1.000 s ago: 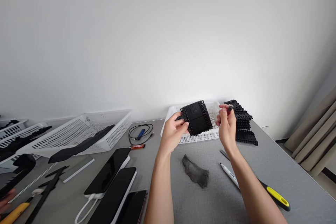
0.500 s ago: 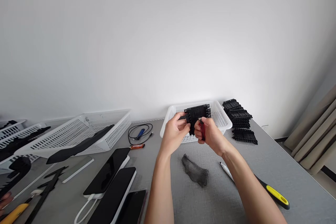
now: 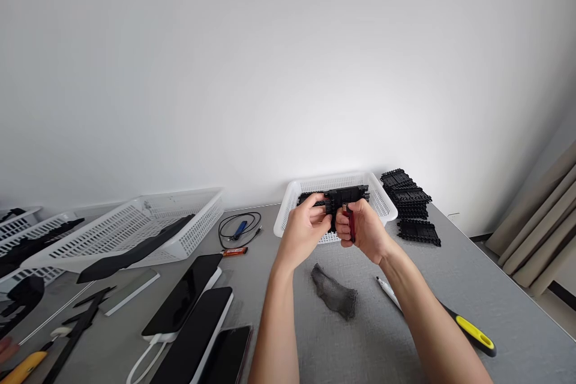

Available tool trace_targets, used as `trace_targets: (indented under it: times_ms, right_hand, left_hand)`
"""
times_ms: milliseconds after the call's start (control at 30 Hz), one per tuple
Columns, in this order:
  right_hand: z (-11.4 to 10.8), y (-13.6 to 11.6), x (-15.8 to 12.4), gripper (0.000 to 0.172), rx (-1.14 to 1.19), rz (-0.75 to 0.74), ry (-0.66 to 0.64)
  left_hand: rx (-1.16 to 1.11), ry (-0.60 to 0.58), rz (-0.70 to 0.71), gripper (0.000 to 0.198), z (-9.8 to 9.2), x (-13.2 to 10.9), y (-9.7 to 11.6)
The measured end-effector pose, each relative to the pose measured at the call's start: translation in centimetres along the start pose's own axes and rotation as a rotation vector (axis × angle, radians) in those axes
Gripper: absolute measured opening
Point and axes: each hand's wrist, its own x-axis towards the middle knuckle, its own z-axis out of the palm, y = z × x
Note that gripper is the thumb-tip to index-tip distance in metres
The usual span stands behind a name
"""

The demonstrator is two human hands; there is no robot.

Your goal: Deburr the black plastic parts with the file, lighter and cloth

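Our left hand (image 3: 302,228) is pinching a black ridged panel (image 3: 345,194) by its left side, the fingers and thumb closing on its edge. The panel is hanging between our two hands, in front of and over the white basket (image 3: 390,214); it is looking like moulded plastic, with knobbly, toothed edges, and it is tilting so that we are seeing it foreshortened. Our right hand (image 3: 364,229) is curling into a fist around a slim, glossy red object (image 3: 350,223) with a metallic-looking top, and is covering the panel's lower right part; we cannot tell whether these fingers are also touching the panel.

The basket is showing smooth rounded rims and walls pierced in a fine grid. To its right, a heap of black panels (image 3: 407,199) is overlapping in toothed layers, and a single panel (image 3: 419,233) is lying flat just nearer to us. Below our hands, a crumpled piece of dark mesh (image 3: 333,294) is resting on the grey, fabric-textured table (image 3: 310,348). A slender white marker (image 3: 389,293) is lying near our right forearm, and a black-and-yellow handle (image 3: 473,335) is emerging from beneath it.
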Motion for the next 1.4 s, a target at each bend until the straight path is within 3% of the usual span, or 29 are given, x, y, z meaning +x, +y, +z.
trace_targets:
  times_ms: [700, 1033, 1400]
  right_hand:
    - [-0.4, -0.4, 0.0, 0.021, 0.095, 0.088, 0.039]
    - [0.6, 0.0, -0.1, 0.026, 0.360, 0.024, 0.098]
    - [0.4, -0.4, -0.2, 0.025, 0.355, 0.014, 0.133]
  left_hand:
    - [0.044, 0.005, 0.021, 0.027, 0.4, -0.5, 0.6]
    - [0.054, 0.042, 0.036, 0.026, -0.1, -0.4, 0.3]
    - [0.104, 0.050, 0.027, 0.028, -0.3, -0.2, -0.1]
